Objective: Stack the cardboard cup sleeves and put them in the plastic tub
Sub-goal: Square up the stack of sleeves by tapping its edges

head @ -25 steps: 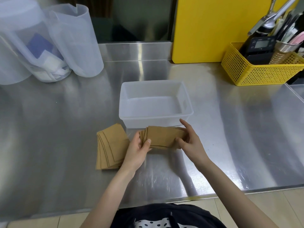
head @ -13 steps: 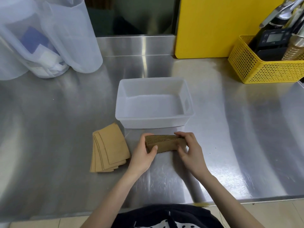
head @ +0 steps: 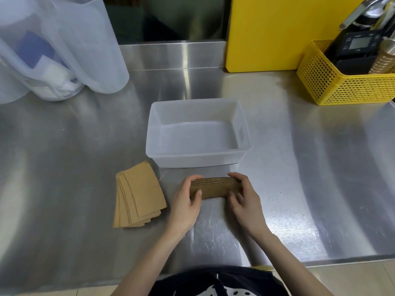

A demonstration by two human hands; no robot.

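So both hands, left [head: 185,207] and right [head: 245,201], clamp one stack [head: 215,188]; tub [head: 197,155] at twelve is empty, fanned sleeves [head: 139,197] at nine remain.

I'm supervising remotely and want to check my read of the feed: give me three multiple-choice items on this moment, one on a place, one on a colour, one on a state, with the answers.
1. Where does the loose fan of sleeves lie?
A. Inside the tub
B. On the counter, on the left hand's side of the held stack
C. In the basket

2. What colour is the basket at the far right?
A. Yellow
B. Blue
C. White

3. What is in the plastic tub now?
A. A full stack of sleeves
B. One sleeve
C. Nothing visible

Answers:
1 B: the fan lies flat on the steel counter, beside the left hand.
2 A: its perforated walls are yellow.
3 C: the tub's floor shows bare, while the held stack stands on edge on the counter between the left hand and the right hand.
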